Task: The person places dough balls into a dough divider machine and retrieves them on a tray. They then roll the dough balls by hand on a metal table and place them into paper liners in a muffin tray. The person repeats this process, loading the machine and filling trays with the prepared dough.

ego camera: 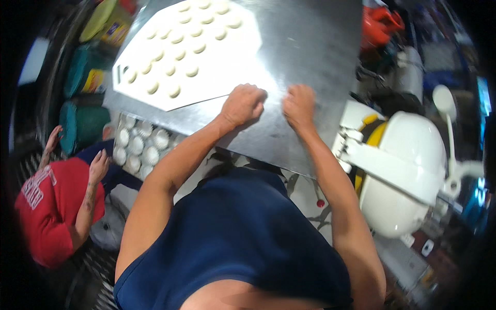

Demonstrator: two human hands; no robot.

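Observation:
My left hand is curled low over the steel tabletop, by the lower right edge of a white board. A short way to its right, my right hand is curled over the same metal surface and slightly blurred. Both palms face down or inward, so whatever may lie under the fingers is hidden. On the board sit several round, pale dough balls, spaced apart in loose rows. Dark marks show at the board's left corner.
Left of the table, a tray holds several fluted metal moulds. Someone in a red shirt sits near a green bucket. A white stand mixer stands close to my right arm. Red items lie beyond the table's right edge.

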